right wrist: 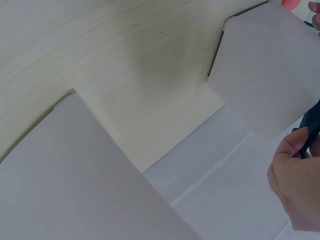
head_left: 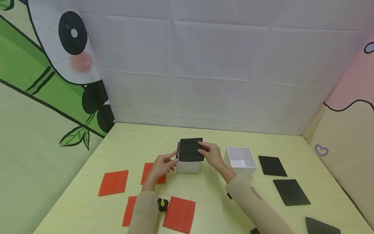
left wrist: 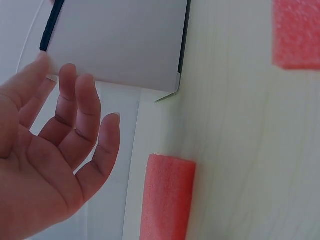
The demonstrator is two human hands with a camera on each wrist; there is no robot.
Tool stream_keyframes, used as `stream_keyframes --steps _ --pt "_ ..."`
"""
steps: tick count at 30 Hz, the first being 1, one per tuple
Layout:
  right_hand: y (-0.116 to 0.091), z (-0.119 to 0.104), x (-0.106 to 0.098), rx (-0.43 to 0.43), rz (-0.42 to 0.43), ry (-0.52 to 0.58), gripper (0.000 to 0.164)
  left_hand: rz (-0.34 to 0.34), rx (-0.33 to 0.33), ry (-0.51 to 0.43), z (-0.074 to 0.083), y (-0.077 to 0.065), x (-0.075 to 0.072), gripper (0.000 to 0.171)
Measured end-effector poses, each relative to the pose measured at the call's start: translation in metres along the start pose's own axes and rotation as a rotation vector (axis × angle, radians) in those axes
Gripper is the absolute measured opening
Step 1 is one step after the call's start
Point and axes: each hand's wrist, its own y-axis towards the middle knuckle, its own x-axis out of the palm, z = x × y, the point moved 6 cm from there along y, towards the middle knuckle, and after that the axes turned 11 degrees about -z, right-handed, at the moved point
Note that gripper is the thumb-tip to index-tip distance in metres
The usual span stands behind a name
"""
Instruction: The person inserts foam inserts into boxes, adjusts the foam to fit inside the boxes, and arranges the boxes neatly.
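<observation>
A black square foam sheet lies tilted over the top of a white box, covering most of its opening. My right hand pinches the sheet's right edge; in the right wrist view that hand has thumb and fingers on the dark edge. On the box's left side, my left hand touches near the rim with thumb and index finger spread. The left wrist view shows this hand with its other fingers loosely bent beside the box's wall.
A second white box, without a cover, stands to the right. Black sheets lie along the right side. Red sheets are spread at left and front, one near a small black-and-yellow object. A white cloth hangs behind the table.
</observation>
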Motion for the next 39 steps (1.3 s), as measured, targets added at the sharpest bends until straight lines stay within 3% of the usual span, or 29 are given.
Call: stream_keyframes --steps 10,16,28,39 --pt "0.007 0.004 0.005 0.079 -0.044 -0.104 0.04 -0.002 0.003 -0.008 0.003 0.0 0.0 0.045" --pt "0.008 0.01 0.011 0.117 -0.055 -0.091 0.041 0.006 0.005 -0.005 0.002 0.0 0.0 0.044" --pt "0.011 0.003 0.009 0.082 0.058 -0.181 0.036 0.019 0.001 -0.011 -0.003 0.003 0.0 0.044" --pt "0.01 -0.005 0.015 0.029 0.075 -0.229 0.034 0.025 0.034 0.013 0.03 -0.018 0.003 0.042"
